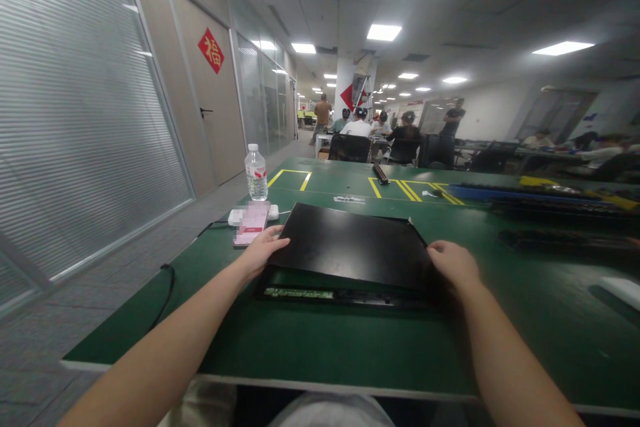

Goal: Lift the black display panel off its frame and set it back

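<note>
A thin, flat black panel [355, 240], glossy like a display screen, is tilted over the green table in front of me. My left hand [263, 250] grips its left edge, thumb on top and fingers beneath. At the opposite edge, my right hand [453, 263] pinches the panel's right side. Below the panel's near edge shows a black frame [380, 299] lying on the table, with a green circuit board strip [299, 293] along its left part. The panel covers the rest of that frame, and I cannot tell whether the two touch at the back.
A water bottle [257, 173], a phone [251, 223] and a white adapter [273, 212] stand left of the panel. A black cable [167, 293] hangs over the table's left edge. Blue and black strips [525, 193] lie at right, a dark ribbed block [380, 173] behind. People sit farther back.
</note>
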Motion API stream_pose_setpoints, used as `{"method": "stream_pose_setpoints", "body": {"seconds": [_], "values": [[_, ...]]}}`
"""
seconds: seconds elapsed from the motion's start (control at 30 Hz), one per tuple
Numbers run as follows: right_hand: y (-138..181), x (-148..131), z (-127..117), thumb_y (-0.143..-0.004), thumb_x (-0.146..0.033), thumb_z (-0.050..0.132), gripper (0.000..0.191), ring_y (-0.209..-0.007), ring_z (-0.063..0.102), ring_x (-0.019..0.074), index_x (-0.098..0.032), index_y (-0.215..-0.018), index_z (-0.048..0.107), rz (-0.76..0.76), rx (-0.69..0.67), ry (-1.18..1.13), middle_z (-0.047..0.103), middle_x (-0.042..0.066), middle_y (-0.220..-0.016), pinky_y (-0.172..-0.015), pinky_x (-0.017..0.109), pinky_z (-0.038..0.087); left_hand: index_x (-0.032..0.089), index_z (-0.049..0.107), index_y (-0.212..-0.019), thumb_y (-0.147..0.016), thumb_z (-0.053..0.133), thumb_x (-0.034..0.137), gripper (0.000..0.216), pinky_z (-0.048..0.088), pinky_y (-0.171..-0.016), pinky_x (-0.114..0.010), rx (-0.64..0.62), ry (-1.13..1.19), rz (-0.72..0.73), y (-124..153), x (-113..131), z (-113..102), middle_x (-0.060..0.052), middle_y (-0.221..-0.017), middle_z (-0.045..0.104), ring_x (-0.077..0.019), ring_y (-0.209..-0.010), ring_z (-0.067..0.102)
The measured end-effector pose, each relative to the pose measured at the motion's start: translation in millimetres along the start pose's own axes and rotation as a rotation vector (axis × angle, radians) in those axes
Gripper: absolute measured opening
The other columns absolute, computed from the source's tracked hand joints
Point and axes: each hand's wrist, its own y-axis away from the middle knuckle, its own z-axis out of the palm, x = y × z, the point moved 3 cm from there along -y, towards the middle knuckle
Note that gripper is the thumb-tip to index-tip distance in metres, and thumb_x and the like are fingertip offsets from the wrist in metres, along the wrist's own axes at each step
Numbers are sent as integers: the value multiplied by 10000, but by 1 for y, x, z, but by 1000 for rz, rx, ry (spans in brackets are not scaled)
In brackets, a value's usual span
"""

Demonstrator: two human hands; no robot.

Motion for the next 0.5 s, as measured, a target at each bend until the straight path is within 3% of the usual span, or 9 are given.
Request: {"method": "stream_pose_setpoints", "body": {"seconds": [0.5], "values": [[6, -8, -3, -863, -390, 443, 395, -957, 689, 286, -285, -1038, 782, -54, -9, 56, 750, 100, -1024, -727, 330, 489, 161, 544, -1144, -702, 782, 74, 510, 612, -658, -290, -25, 21, 0, 1, 1, 2, -80, -879, 779, -197, -667, 745]]}}
